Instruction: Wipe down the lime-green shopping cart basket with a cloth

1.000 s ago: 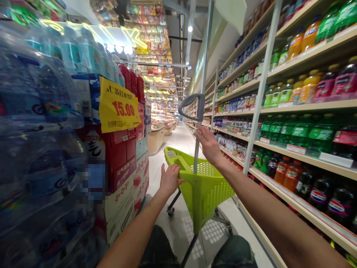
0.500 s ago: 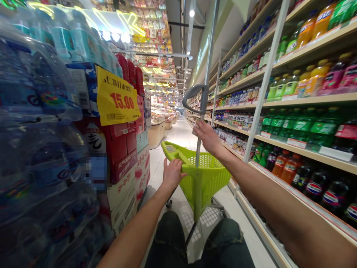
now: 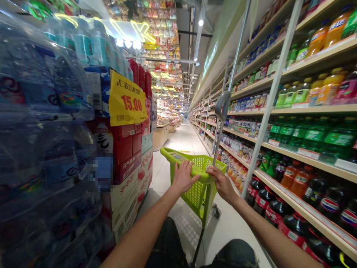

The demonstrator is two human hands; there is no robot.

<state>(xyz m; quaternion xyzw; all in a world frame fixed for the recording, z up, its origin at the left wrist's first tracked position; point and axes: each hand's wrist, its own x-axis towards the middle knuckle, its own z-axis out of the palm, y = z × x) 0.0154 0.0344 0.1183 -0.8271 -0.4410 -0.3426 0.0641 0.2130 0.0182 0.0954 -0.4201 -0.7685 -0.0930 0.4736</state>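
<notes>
One long run of shelving [image 3: 270, 98] fills the person's right side, and one tall stack of cartons and wrapped bottle packs [image 3: 126, 156] stands on the left. A single green cart [image 3: 199, 201] sits in the aisle between them, just ahead of the person's two legs [image 3: 167, 243]. One metal pole [image 3: 237, 56] rises from the back of the cart, tilted to the right, its upper end out of view. One yellow price sign [image 3: 128, 100] reading 15.00 hangs on the stack.

Both hands are on the cart. The left hand [image 3: 184, 178] lies over the top bar, fingers bent on it and the thumb spread well away; whether they close underneath, I cannot tell. The right hand [image 3: 221, 184] has its fingers curled around the rim's rear corner, by the foot of the pole. Above it, one grey loop handle [image 3: 222, 105] is fixed to the pole.

Three red bottles [image 3: 141, 78] show on top of the stack; two orange-drink bottles [image 3: 298, 176] stand together on a low shelf. One wheel [image 3: 216, 211] is visible beneath the cart.
</notes>
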